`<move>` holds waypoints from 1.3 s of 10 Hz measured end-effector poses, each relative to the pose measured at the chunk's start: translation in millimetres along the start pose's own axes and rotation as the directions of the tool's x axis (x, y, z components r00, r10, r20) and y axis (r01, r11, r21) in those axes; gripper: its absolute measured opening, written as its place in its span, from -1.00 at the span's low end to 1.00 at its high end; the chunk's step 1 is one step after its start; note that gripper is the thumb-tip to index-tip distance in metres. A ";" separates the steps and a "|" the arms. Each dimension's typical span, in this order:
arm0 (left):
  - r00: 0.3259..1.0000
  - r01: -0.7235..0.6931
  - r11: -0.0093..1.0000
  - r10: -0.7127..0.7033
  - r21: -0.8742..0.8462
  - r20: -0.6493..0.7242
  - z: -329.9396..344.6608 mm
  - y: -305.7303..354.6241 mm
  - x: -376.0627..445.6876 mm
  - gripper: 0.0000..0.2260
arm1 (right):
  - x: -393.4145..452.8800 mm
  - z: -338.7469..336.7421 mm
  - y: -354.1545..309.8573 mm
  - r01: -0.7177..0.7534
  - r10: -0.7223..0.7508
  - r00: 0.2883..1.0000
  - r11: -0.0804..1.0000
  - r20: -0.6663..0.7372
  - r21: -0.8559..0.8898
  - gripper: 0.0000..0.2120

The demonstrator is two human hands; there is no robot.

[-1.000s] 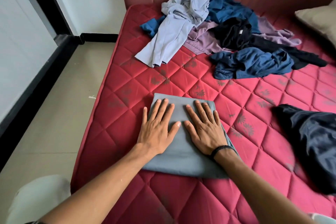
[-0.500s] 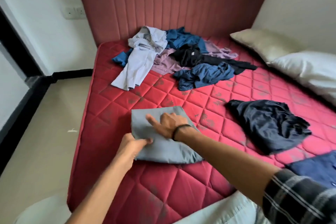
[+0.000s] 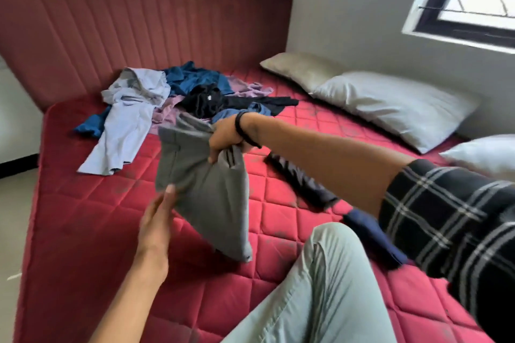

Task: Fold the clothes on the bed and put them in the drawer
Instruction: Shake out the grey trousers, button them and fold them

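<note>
Grey garment (image 3: 206,192), folded, hangs in the air above the red mattress (image 3: 83,220) — my right hand (image 3: 227,138) grips its top edge with the fingers curled tight round the cloth, a black band on that wrist. My left hand (image 3: 157,220) is under the lower left corner, fingers straight and relaxed, the tips just touching the fabric. Near the headboard (image 3: 145,25) lies the pile (image 3: 172,97) of unfolded clothes — a dark garment (image 3: 301,178) lies on the mattress beneath my right forearm, pillows (image 3: 390,103) by the wall.
</note>
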State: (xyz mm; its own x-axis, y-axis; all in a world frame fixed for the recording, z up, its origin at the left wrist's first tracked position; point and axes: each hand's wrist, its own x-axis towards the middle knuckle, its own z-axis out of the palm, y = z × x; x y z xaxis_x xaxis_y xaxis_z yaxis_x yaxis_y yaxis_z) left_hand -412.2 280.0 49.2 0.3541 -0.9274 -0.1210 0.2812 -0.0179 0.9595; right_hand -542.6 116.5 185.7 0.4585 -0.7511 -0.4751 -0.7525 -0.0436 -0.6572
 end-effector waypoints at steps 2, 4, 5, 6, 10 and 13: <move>0.864 0.441 0.510 -0.464 -0.739 0.195 60.8 -25.5 13.0 -0.33 | -99.3 -82.5 83.4 -0.035 0.068 0.997 0.843 -0.043 0.537 -0.78; 0.742 0.323 0.946 -0.241 -0.019 0.625 217.6 -37.1 0.5 -0.66 | -239.7 -119.8 225.4 0.036 0.253 0.916 0.722 -0.312 0.691 -0.67; 0.682 0.065 0.980 -0.183 0.190 0.708 267.0 -49.3 -6.9 -0.56 | -292.1 -109.8 298.2 0.097 0.342 0.852 0.641 -0.396 0.761 -0.74; 0.494 -0.209 0.880 -0.282 0.427 0.822 323.2 -86.7 -37.4 -0.58 | -356.5 -56.3 405.6 0.246 0.406 0.769 0.526 -0.495 0.814 -0.62; 0.356 -0.841 0.319 -0.278 0.436 0.892 341.8 -230.6 -142.2 -0.36 | -395.1 96.8 513.6 -0.200 0.838 0.086 0.544 -0.538 0.815 0.09; 0.195 -0.965 0.076 -0.429 0.250 0.882 327.4 -265.0 -175.0 -0.20 | -306.8 167.8 510.3 -0.741 0.426 0.413 0.671 -0.805 -0.025 -0.34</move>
State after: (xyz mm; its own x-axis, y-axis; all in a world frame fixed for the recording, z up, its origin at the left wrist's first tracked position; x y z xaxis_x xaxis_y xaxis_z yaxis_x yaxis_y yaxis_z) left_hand -840.7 324.7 -100.6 -0.8384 -0.5027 -0.2106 -0.5434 0.8005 0.2529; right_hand -987.9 435.2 -102.2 -0.5119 -0.8590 -0.0050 -0.8565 0.5108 -0.0740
